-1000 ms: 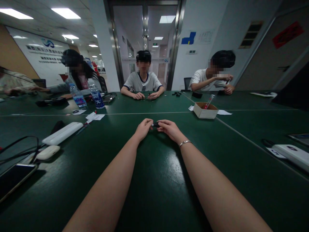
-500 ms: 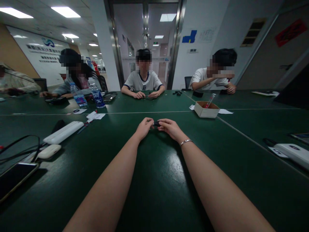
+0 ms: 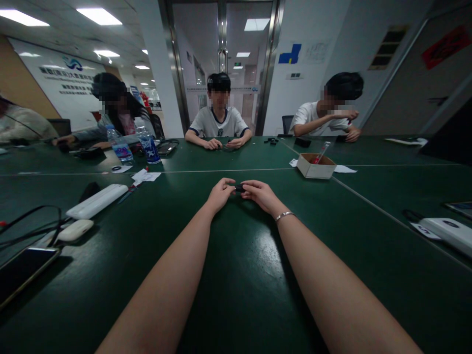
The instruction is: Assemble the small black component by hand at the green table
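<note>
A small dark object point(image 3: 239, 188) is pinched between my two hands just above the green table point(image 3: 236, 275); it is too small to name its kind. From the left, my left hand point(image 3: 221, 193) grips its end with thumb and fingers closed. My right hand point(image 3: 261, 194), with a silver bracelet point(image 3: 284, 215) at the wrist, pinches the other end. The fingertips hide both ends of the object.
Ahead on the right stands an open box point(image 3: 316, 166) with a clear tube in it. Two bottles point(image 3: 149, 145) stand at the far left. A white power bank point(image 3: 97, 201) and a phone point(image 3: 27, 270) lie on the left. Several people sit across the table.
My hands and the small dark object stay almost in place. Across the table at the right, a person's raised hand has shifted slightly; at the far left, a person's arm has moved a little.
</note>
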The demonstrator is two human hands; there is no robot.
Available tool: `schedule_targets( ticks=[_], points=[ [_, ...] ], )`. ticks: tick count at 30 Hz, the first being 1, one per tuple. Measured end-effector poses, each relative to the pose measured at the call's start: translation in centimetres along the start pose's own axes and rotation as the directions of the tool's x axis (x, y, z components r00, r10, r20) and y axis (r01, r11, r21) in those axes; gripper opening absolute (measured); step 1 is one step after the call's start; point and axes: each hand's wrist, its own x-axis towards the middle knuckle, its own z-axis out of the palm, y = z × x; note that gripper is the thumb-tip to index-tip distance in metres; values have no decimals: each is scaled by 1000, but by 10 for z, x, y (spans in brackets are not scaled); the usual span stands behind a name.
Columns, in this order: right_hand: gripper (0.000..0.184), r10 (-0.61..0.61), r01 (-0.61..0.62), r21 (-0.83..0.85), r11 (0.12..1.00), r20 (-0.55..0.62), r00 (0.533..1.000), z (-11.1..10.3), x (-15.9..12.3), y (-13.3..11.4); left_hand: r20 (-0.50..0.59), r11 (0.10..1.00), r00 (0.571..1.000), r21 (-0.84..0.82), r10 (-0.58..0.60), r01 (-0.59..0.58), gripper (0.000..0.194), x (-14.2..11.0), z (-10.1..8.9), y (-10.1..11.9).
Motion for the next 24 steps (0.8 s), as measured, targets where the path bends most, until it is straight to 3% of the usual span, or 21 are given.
schedule_targets(
  ticks=[10,24],
  points=[
    [13,-9,9,-1,1000,4,1000,1,-2,-2,49,997,998,-68,-31,34,23,1,1,2],
    [13,0,0,-14,1000,-9,1000,1,-1,-1,50,1000,999,18,2,-3,27,-1,-1,1]
  ],
)
